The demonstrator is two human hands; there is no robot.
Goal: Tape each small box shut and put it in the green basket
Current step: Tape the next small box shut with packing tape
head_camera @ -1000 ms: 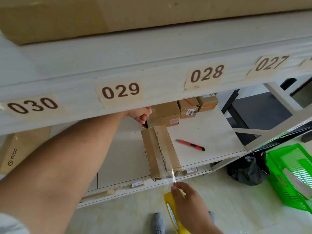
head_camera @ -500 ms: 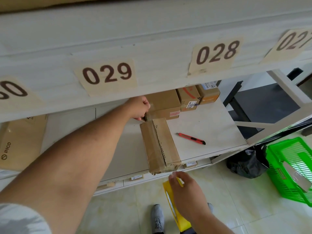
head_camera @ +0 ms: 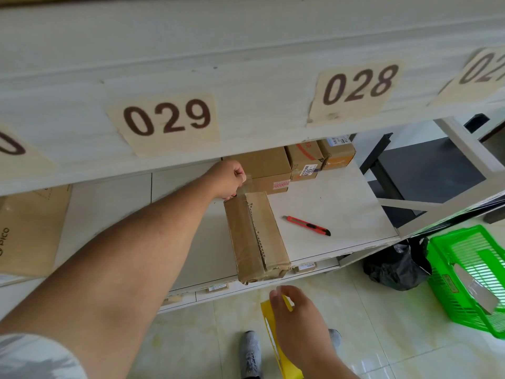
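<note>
Hands work at mid-frame: the left hand [head_camera: 228, 179] seems to pinch clear tape at the far end of the long box [head_camera: 257, 236] lying on the shelf [head_camera: 341, 203], the right hand [head_camera: 296, 321] grips a yellow tape dispenser [head_camera: 273, 337] below, and the green basket [head_camera: 470, 277] sits at right.

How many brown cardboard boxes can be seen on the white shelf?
5, and more may be hidden behind the shelf edge. One long box lies at the front. Three boxes stand at the back. A flat carton is at the far left.
</note>
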